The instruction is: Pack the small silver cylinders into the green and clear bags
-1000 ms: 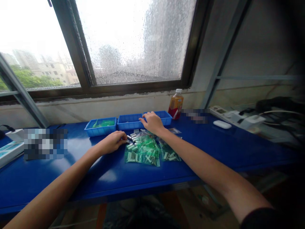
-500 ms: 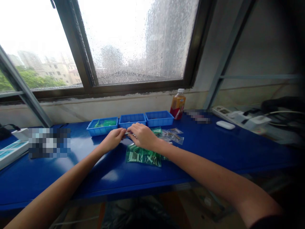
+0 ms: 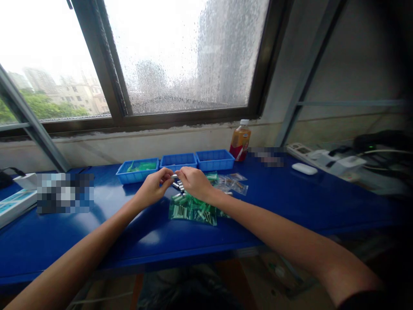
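"Since a second ago, what has shifted on your feed?"

"Right hand (image 3: pixel 194 184), mostly: it was up at the blue trays, and now I have it back beside the left hand (image 3: pixel 154 185), the two nearly touching above the blue table (image 3: pixel 145 239)."

"What do they hold?"

"One short, shiny silver piece (image 3: pixel 174 176), raised between the fingertips. Left thumb and fingers are pinched on one end. On the right, the fingers are bent and close together at the other end; from here I cannot tell how firmly they grip."

"And around them?"

"More loose silver pieces (image 3: pixel 176 185) lie just below the hands. Nearer me are green see-through plastic bags (image 3: pixel 193 213) with small parts inside; clear plastic bags (image 3: pixel 231 184) lie past the right hand. Behind stand three blue plastic trays in a row: the left one (image 3: pixel 137 177) with green stuff in it, the middle one (image 3: pixel 195 160), and the right one (image 3: pixel 216 165), next to an amber-and-red bottle (image 3: pixel 240 143) with a white cap."
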`<state>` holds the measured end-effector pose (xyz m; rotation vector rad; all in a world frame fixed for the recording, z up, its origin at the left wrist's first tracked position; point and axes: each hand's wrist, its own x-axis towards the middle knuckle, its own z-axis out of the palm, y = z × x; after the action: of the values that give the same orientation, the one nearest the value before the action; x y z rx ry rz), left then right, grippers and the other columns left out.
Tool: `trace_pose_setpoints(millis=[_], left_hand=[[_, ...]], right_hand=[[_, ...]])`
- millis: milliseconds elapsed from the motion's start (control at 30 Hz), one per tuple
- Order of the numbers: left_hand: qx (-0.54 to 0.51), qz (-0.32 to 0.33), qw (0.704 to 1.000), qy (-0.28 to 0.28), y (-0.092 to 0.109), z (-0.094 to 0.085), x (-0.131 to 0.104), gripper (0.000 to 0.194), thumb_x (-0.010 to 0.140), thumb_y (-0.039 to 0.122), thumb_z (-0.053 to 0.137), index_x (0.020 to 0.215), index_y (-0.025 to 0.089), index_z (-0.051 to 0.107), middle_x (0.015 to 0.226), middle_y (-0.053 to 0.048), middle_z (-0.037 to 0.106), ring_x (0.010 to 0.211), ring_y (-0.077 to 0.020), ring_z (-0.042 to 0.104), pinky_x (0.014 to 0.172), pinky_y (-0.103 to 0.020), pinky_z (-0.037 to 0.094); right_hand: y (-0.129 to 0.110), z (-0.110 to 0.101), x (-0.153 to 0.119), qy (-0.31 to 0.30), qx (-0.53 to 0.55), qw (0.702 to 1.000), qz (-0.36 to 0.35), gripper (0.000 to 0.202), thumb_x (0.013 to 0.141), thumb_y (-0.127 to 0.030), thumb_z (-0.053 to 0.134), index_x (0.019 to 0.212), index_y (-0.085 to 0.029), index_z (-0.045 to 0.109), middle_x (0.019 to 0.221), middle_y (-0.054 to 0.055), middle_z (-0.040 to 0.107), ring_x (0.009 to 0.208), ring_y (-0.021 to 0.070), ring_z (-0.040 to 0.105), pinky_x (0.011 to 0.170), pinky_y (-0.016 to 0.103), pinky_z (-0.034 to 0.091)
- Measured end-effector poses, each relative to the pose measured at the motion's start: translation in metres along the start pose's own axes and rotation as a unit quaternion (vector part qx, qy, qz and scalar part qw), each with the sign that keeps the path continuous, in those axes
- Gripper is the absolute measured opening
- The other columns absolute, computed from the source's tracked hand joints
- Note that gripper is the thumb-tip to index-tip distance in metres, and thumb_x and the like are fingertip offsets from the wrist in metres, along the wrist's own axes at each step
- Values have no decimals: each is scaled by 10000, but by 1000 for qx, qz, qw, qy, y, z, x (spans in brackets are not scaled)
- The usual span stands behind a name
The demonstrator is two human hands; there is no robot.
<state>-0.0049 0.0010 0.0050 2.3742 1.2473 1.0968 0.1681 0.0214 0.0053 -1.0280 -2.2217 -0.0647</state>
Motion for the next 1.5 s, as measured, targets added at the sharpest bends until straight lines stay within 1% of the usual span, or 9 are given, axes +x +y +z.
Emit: trace_pose_setpoints(millis=[167,300,433,567,833,1000,1233,1433,1500], left_hand=[[-31,-28,999,21,-1,-2,2,260,874,362,414,885,155,570,760,-17,603,677,-131,543,612,-234,413],[-62,-43,997,3,-3,0,3,324,891,390,362,823,147,565,685,-11,577,646,-134,535,627,-246,429],[0,-31,999,-22,-10,4,2,327,894,372,357,934,147,590,734,-26,582,614,-131,513,619,-260,430],[112,18,991,-74,-21,8,0,313,829,294,489,1115,194,570,957,-59,553,650,-123,522,671,-279,443],[147,16,983,-111,-34,11,1,147,833,251,476,880,176,593,879,-47,601,761,-164,570,691,-279,441],[135,-27,988,-74,-26,6,2,249,881,264,360,839,156,580,847,-73,650,801,-196,591,728,-304,430],[40,-86,995,-18,-15,2,4,403,889,391,296,695,151,554,667,-43,626,595,-151,550,579,-258,407],[-46,-98,993,-39,-14,3,3,491,894,465,263,676,137,556,634,-33,599,529,-121,511,531,-246,403],[-44,-73,996,-33,-10,2,2,419,898,434,289,805,136,569,690,-32,614,568,-120,528,555,-247,417]], right_hand=[[-3,-7,-2,22,14,996,-80,262,873,-339,468,1051,-150,498,898,60,610,788,158,546,677,259,370],[0,-9,2,21,-78,989,-126,194,896,-264,417,969,-145,552,897,84,616,834,190,538,714,296,331],[13,-8,10,28,-101,991,-83,299,932,-315,336,908,-143,579,878,84,640,827,187,552,719,296,321],[38,-8,19,48,-135,989,25,342,937,-347,315,904,-151,593,878,87,658,829,193,577,710,290,327],[69,-4,23,23,-195,975,102,317,897,-408,404,867,-175,616,852,79,680,833,216,604,693,305,328],[56,-8,19,29,-134,987,89,348,905,-431,368,957,-180,604,851,66,675,797,196,603,677,295,334],[4,-9,2,-25,-46,993,-107,275,814,-367,547,996,-162,566,902,61,632,812,173,556,706,271,349],[3,-4,2,-31,-29,993,-113,211,877,-321,470,891,-145,586,837,68,626,784,162,546,700,268,359],[7,-5,3,-29,-23,995,-93,253,903,-317,417,856,-141,591,818,71,630,778,159,550,700,267,362]])
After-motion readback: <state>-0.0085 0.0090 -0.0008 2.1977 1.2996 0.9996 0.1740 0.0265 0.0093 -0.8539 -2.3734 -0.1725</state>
